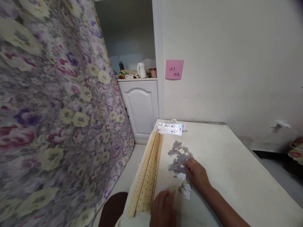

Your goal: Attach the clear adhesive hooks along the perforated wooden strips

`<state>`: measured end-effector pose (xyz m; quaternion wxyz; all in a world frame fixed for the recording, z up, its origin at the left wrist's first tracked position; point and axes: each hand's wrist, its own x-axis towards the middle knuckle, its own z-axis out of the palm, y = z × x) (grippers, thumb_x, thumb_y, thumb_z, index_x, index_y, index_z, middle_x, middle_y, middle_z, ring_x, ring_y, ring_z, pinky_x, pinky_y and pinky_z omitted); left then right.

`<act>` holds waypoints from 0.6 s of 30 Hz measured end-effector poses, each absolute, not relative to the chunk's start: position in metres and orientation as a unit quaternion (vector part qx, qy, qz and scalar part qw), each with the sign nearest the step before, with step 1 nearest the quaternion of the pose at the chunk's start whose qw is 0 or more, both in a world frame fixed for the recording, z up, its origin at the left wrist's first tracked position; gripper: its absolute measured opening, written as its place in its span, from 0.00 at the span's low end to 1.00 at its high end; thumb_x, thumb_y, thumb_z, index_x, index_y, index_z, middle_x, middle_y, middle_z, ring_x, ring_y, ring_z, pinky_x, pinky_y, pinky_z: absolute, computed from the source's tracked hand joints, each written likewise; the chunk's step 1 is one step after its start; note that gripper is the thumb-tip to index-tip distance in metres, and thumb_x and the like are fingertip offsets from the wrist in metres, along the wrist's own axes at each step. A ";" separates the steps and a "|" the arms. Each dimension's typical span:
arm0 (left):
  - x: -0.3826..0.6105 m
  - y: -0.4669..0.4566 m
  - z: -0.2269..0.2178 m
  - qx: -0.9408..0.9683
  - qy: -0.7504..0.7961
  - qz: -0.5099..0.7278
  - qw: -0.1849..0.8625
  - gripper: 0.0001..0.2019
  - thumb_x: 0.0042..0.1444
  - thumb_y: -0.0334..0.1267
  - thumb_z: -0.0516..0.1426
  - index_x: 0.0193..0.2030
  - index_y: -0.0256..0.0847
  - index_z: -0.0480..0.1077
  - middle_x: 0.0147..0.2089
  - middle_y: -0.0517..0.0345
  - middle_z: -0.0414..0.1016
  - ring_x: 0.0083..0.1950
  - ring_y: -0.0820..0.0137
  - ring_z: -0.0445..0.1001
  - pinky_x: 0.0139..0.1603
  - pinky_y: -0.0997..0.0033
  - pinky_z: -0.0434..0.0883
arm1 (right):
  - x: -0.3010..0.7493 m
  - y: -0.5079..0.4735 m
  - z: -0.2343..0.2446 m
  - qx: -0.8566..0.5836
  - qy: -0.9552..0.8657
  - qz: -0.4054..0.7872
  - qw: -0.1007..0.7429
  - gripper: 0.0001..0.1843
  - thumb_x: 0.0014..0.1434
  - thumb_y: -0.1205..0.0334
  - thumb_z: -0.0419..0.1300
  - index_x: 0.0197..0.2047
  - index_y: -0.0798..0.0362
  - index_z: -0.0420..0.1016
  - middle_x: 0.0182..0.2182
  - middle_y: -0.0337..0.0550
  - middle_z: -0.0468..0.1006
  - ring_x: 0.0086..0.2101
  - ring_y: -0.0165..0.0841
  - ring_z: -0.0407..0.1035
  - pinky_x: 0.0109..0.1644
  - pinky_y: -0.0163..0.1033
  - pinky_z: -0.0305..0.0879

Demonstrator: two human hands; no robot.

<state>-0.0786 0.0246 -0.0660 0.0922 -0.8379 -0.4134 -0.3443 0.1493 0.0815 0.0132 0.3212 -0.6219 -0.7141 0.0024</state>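
My right hand (197, 175) reaches over a loose pile of small grey bags (178, 164) on the table, its fingertips pinched together at the pile's right edge. Whatever lies between them is too small to make out. Tiny metallic-looking bits lie among the bags. Nearer to me are small white tags (186, 189), some with thin loops. My left hand (163, 208) is low in the picture, smeared by motion, beside the near end of the perforated wooden strips (148, 179). Its fingers cannot be read.
A clear packet (169, 129) with small metal pieces lies at the table's far end. The pale tabletop (236, 170) stretches to the right. A floral curtain (59, 119) hangs on the left. Behind stands a white cabinet (142, 104), and a pink note (174, 69) is on the wall.
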 end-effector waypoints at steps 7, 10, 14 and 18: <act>-0.073 0.024 -0.079 -0.822 -0.454 -0.343 -0.033 0.21 0.57 0.35 0.48 0.58 0.39 0.63 0.54 0.44 0.69 0.55 0.62 0.69 0.52 0.60 0.72 | 0.143 0.061 0.013 -0.567 -0.742 0.012 0.358 0.10 0.62 0.66 0.48 0.37 0.50 0.70 0.35 0.42 0.72 0.37 0.33 0.67 0.40 0.37 0.63; -0.076 0.024 -0.076 -0.807 -0.474 -0.350 -0.046 0.20 0.59 0.34 0.47 0.58 0.39 0.62 0.54 0.45 0.70 0.56 0.63 0.69 0.53 0.61 0.71 | 0.137 0.051 0.011 -0.527 -0.780 0.030 0.336 0.12 0.59 0.71 0.49 0.39 0.49 0.71 0.38 0.43 0.73 0.38 0.35 0.66 0.42 0.40 0.62; -0.078 0.033 -0.079 -0.849 -0.416 -0.324 0.036 0.20 0.54 0.32 0.50 0.54 0.40 0.65 0.47 0.49 0.76 0.46 0.64 0.75 0.45 0.65 0.74 | 0.147 0.062 0.013 -0.556 -0.747 0.029 0.364 0.15 0.56 0.74 0.49 0.42 0.49 0.70 0.39 0.43 0.73 0.40 0.35 0.66 0.44 0.41 0.61; -0.078 0.038 -0.081 -0.865 -0.401 -0.283 0.102 0.18 0.51 0.30 0.51 0.49 0.42 0.69 0.40 0.53 0.79 0.40 0.66 0.77 0.39 0.70 0.74 | 0.164 0.104 0.026 -0.642 -0.681 0.028 0.351 0.09 0.58 0.66 0.51 0.39 0.50 0.71 0.35 0.42 0.74 0.36 0.34 0.68 0.41 0.39 0.60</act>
